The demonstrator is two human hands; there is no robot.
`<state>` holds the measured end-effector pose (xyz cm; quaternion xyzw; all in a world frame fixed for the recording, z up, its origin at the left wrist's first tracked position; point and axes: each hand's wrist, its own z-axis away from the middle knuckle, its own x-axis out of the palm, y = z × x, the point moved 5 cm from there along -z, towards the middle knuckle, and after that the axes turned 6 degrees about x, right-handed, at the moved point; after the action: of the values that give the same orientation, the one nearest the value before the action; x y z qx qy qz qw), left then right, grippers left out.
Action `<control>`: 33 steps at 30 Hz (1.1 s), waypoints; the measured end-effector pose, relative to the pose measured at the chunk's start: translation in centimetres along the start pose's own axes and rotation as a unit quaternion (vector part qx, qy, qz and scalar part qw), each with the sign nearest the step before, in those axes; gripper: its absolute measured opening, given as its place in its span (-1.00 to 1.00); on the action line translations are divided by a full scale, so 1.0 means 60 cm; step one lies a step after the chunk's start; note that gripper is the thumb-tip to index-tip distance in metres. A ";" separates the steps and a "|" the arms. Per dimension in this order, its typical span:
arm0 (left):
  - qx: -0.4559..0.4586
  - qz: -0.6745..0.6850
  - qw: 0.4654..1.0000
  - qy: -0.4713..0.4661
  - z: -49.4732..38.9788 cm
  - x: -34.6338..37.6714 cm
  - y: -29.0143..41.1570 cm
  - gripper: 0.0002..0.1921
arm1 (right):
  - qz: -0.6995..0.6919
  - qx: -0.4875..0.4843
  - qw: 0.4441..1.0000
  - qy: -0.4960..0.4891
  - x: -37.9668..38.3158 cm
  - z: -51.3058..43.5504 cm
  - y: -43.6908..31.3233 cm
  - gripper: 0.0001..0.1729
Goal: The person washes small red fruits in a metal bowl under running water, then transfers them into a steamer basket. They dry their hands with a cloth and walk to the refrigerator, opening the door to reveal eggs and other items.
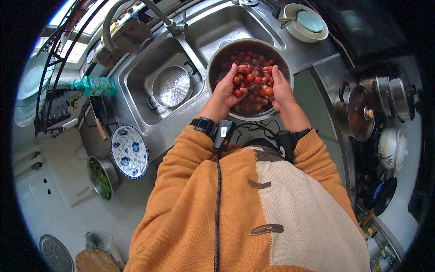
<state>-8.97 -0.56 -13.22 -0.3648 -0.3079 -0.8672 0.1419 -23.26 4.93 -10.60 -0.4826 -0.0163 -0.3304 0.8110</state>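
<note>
A round metal basin (250, 117) of small red fruits in water stands at the front edge of the sink, partly over the right bowl. Inside it, my left hand (228, 89) and my right hand (280, 89) are cupped on either side of a heap of red fruits (253, 80). The two palms face each other, raising some fruits above the rest. Several fruits lie against my left fingers and thumb, others against my right palm. Both wrists wear dark straps with small black devices.
A steamer pot (173, 86) sits in the left sink bowl under the faucet (175, 28). Left are a green soap bottle (98, 86), a blue-and-white bowl (129, 151) and a metal bowl of greens (102, 176). Right are a lidded pot (361, 114) and, farther back, stacked bowls (306, 23).
</note>
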 end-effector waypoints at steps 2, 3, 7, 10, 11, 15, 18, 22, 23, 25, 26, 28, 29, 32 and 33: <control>0.005 -0.017 1.000 0.020 0.006 0.003 0.002 -0.60 | -0.031 0.043 0.998 -0.036 0.003 -0.001 0.003 -0.54; 0.007 -0.023 0.999 0.023 0.009 0.005 0.002 -0.59 | -0.042 0.068 0.996 -0.030 0.000 0.000 0.005 -0.53; 0.029 -0.029 0.999 0.032 0.019 0.009 0.004 -0.57 | -0.100 0.090 0.990 -0.047 0.002 -0.001 0.005 -0.49; 0.032 -0.033 0.999 0.017 0.018 0.009 0.003 -0.57 | -0.121 0.115 0.983 -0.073 0.001 -0.005 0.008 -0.46; 0.045 -0.050 0.998 0.010 0.016 0.009 0.003 -0.58 | -0.128 0.122 0.980 -0.088 0.001 -0.006 0.008 -0.45; 0.076 -0.097 0.991 0.043 0.006 0.002 0.002 -0.65 | -0.190 0.169 0.959 -0.128 0.006 -0.005 0.008 -0.46; 0.080 -0.065 0.995 -0.016 0.005 0.011 0.002 -0.69 | -0.297 0.213 0.926 -0.093 0.016 0.004 0.011 -0.54; 0.021 0.067 0.995 -0.068 0.013 0.017 0.003 -0.74 | -0.387 0.222 0.890 -0.099 0.023 0.014 0.000 -0.66; 0.014 0.060 0.996 -0.059 0.015 0.015 0.003 -0.75 | -0.390 0.224 0.886 -0.116 0.022 0.014 -0.003 -0.69; 0.009 0.059 0.995 -0.075 0.020 0.016 0.003 -0.77 | -0.398 0.241 0.867 -0.177 0.021 0.010 -0.005 -0.75; 0.023 0.034 0.997 -0.063 0.021 0.014 0.003 -0.76 | -0.402 0.255 0.851 -0.221 0.023 0.008 -0.003 -0.78; 0.050 -0.001 0.998 -0.036 0.022 0.012 0.003 -0.73 | -0.360 0.247 0.875 -0.209 0.013 -0.004 0.010 -0.84; 0.057 -0.014 0.998 -0.037 0.021 0.013 0.001 -0.73 | -0.333 0.229 0.883 -0.237 0.013 -0.007 0.013 -0.84; 0.044 -0.034 0.998 -0.034 0.019 0.013 -0.004 -0.69 | -0.211 0.198 0.942 -0.169 0.005 -0.011 0.029 -0.82; 0.031 -0.033 0.998 -0.053 0.019 0.016 -0.006 -0.66 | -0.139 0.180 0.965 -0.129 0.001 -0.010 0.030 -0.81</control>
<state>-9.16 0.43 -12.08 -0.3950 -0.3536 -0.8410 0.1077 -22.39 4.98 -12.28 -0.3599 -0.2472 -0.3662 0.8217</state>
